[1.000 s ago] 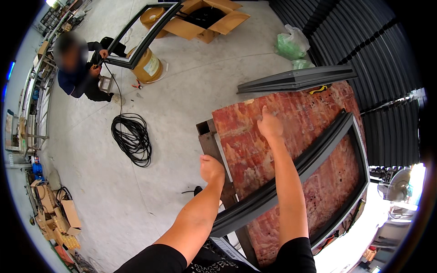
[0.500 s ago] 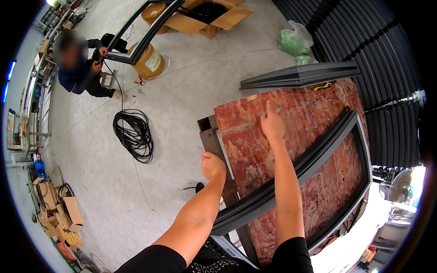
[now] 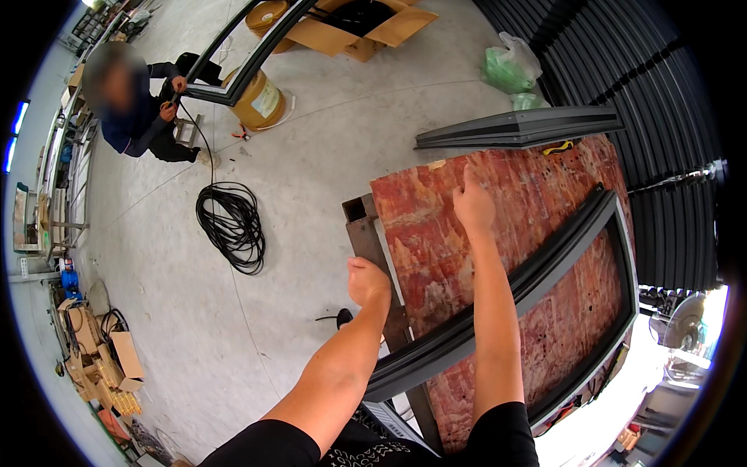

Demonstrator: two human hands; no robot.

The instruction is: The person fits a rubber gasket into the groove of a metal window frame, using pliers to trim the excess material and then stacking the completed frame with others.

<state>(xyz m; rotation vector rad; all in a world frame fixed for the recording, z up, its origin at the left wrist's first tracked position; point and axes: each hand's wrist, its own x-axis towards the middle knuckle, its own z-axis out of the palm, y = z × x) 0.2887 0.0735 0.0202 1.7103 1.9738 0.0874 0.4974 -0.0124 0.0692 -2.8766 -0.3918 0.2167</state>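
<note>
My left hand (image 3: pixel 369 281) is closed in a fist above the left edge of a worktable with a red, worn top (image 3: pixel 416 226). Nothing shows sticking out of it. Over the far part of that top is my right hand (image 3: pixel 475 205), one finger stretched forward and the others curled in, with no object visible in it. Under my right forearm lies a dark grey window frame (image 3: pixel 560 247), set slantwise across the table; the forearm hides part of it. Neither hand appears to grip the frame.
Another dark grey frame piece (image 3: pixel 521 128) and a yellow-black tool (image 3: pixel 558 148) are at the table's far edge. Stacked black profiles (image 3: pixel 673 226) line the right. A coiled black cable (image 3: pixel 231 228) lies on the floor. A seated person (image 3: pixel 136 101) handles a frame beside a yellow bucket (image 3: pixel 259 101).
The whole view has shifted slightly, so the table and both my arms sit a little further right. My hands keep the same pose. The seated person leans a little differently.
</note>
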